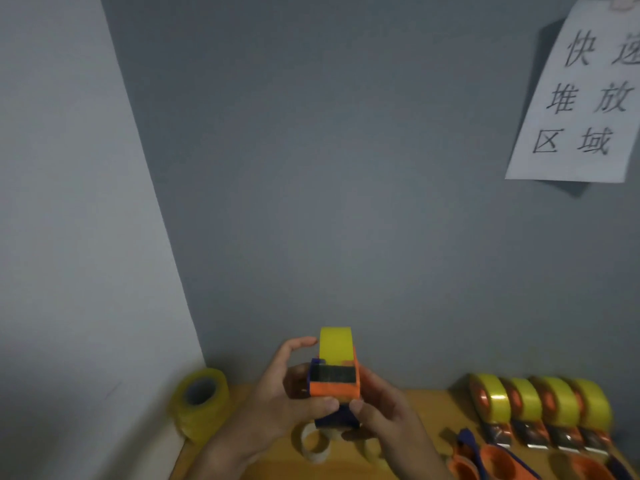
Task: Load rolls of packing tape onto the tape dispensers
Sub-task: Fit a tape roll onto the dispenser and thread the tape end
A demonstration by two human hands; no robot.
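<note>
From the head view, both hands are raised above the middle of the wooden table point(426, 403), holding one orange-and-blue tape dispenser point(334, 389) between them. The left hand point(277, 396) grasps the dispenser from its left side, thumb pressed near the lower front edge and the forefinger curled up towards the yellow tape roll point(335, 342) that stands out of the top. The right hand point(384, 414) pinches the dispenser's right side and underside, thumb tip almost meeting the left thumb. The roll looks already seated in the frame, its axle running left to right across the view — so the tape face points at the person, and the blade end lies low, nearest the two thumbs. My guess is that the step in hand is settling the roll or drawing its free end down to the cutter; either thumb is equally close. At the table's far left corner a spare roll stack point(201, 403) stands against the wall. Along the right edge a row of loaded dispensers point(540, 410) sits side by side, with empty dispensers point(491, 459) near the front right corner — blurred. A paper sign point(581, 98) hangs on the wall.
</note>
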